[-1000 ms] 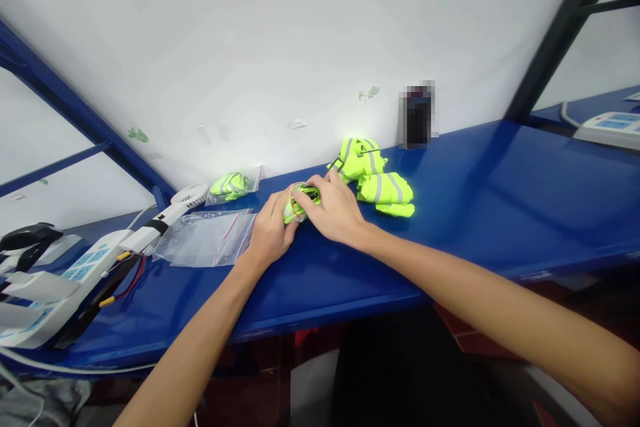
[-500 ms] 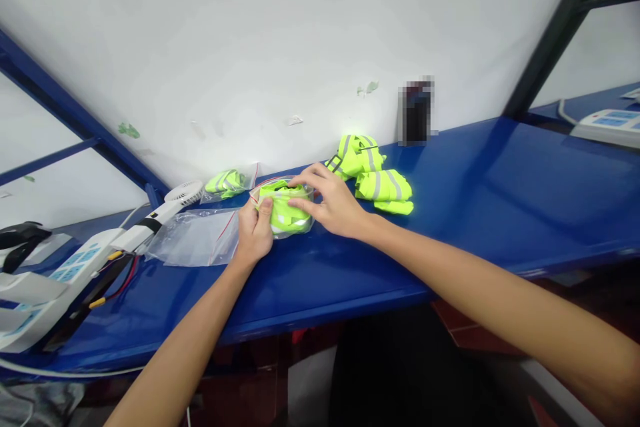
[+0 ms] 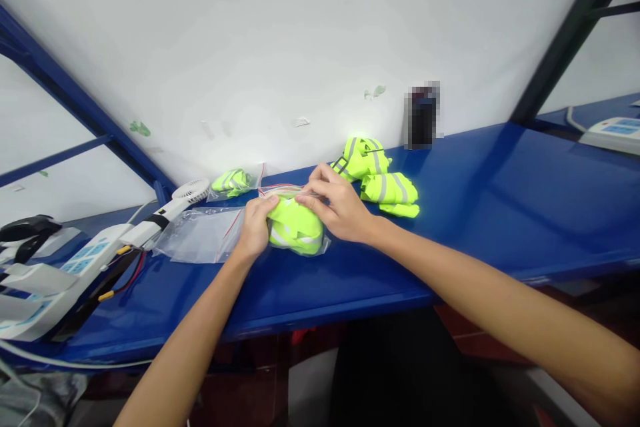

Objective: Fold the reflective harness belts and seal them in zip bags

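A clear zip bag holds a folded yellow-green reflective vest just above the blue table. My left hand grips the bag's left upper side, thumb on top. At the upper right of the same bag, my right hand pinches the plastic near its mouth between thumb and fingers. Behind my right hand lie two more bundles of reflective fabric: one with a black buckle and a rolled one. To the left rest flat clear zip bags with a red seal line.
Near the wall sits another bagged reflective bundle. A white handheld fan, a power strip and wires with yellow connectors crowd the left. A pixelated dark object stands at the back of the blue table.
The vest has sunk deeper into the bag, and the bag has tilted so its bulging front shows. My right hand's fingers have closed from a spread into a pinch at the mouth.
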A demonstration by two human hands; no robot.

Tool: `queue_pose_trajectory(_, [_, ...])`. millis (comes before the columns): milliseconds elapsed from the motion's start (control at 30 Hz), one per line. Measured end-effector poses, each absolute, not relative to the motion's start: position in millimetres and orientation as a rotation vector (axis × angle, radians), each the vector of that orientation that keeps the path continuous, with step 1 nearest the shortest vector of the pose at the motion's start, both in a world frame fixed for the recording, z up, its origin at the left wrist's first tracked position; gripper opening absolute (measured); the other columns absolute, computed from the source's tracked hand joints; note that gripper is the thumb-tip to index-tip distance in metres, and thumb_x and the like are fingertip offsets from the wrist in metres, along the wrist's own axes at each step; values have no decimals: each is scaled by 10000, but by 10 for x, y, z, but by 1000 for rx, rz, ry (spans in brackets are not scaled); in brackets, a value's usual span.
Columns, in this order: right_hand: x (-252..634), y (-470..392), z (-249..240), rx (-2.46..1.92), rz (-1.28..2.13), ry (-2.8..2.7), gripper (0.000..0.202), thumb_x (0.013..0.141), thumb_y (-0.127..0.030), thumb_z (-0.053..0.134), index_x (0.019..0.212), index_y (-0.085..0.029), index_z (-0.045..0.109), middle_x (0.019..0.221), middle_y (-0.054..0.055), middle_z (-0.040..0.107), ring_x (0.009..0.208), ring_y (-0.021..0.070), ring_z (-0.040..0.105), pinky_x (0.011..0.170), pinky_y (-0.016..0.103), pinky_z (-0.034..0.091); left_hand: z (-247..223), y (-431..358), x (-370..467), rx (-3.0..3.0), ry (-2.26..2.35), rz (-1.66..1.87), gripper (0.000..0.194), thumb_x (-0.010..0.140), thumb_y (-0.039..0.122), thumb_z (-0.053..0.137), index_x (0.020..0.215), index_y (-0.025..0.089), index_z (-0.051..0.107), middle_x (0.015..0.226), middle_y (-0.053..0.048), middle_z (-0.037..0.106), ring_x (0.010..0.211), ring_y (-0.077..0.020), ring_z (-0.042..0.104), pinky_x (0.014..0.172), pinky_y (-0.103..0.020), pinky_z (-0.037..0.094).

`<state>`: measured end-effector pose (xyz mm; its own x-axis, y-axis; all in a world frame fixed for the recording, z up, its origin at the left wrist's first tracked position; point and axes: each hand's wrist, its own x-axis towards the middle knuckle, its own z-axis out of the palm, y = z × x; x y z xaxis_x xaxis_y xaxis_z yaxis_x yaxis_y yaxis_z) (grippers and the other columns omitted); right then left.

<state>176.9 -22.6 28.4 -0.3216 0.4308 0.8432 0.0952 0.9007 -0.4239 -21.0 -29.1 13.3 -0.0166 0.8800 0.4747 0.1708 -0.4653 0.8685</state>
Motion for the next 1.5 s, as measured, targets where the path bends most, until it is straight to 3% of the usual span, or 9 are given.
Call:
queue_pose_trajectory(100, [1760,-245,328,-422,437,-1841,272,963,-269,547,709,-174,528,808,8,422,727,136,465,698,298,412,171,-309,-191,1571,1102,1542,341,779,454,679,645,141,704,577,-10,656,572,-165,609,584,-265,508])
queue_pose_trajectory(233, [1735,-261,382,-488,627,-1793,385,976,-348,528,635,-182,464,760,-9,401,684,122,439,666,289,381,216,-336,-137,1430,1061,1490,392,775,516,686,727,132,745,635,-35,703,572,-177,637,585,-279,526])
queue_pose_trajectory(500, [1737,-193,380,-550,734,-1843,470,975,-434,501,592,-163,519,751,-7,420,665,107,450,664,287,381,324,-350,-150,1506,1092,1419,469,758,588,691,638,134,708,547,-32,642,500,-143,579,514,-245,480])
queue_pose_trajectory(700, [1816,-202,388,-558,847,-2071,269,766,-379,765,919,-182,665,1003,25,568,730,116,507,655,261,430,353,-313,-179,1661,1304,1799,495,746,592,701,566,138,618,500,21,510,473,-79,413,456,-208,342])
queue_pose_trajectory(833, [1791,-195,351,-508,796,-2119,397,809,-312,722,1177,-203,619,1104,36,636,711,118,523,660,268,448,311,-302,-177,1651,1390,1970,517,762,581,682,516,144,556,473,40,411,473,-70,329,460,-215,307])
queue_pose_trajectory(967, [1814,-174,369,-420,617,-2199,254,866,-305,673,1077,-164,679,956,54,663,858,187,572,835,342,468,297,-332,-187,1705,1406,2019,501,779,585,664,549,143,608,488,26,473,484,-86,381,472,-220,328])
queue_pose_trajectory(1167, [1820,-179,328,-397,307,-2211,242,927,-174,534,1102,-193,700,1011,89,477,954,220,505,873,382,470,290,-437,-150,1882,1292,1901,421,898,534,550,770,188,754,772,-41,723,814,-192,663,762,-279,515])
queue_pose_trajectory(1300, [1757,-129,224,-468,93,-2222,283,872,-116,544,1078,-189,723,972,86,414,915,234,455,823,385,468,259,-444,-88,1911,1238,1810,406,929,507,508,896,195,766,923,-63,746,1037,-233,668,975,-343,490])
queue_pose_trajectory(1500, [1762,-38,55,-582,18,-2244,245,862,-122,566,1058,-198,694,1055,107,475,976,245,491,868,390,458,140,-311,-185,1987,1220,1657,311,855,408,639,1008,157,740,1068,-88,743,1072,-233,665,1002,-347,475])
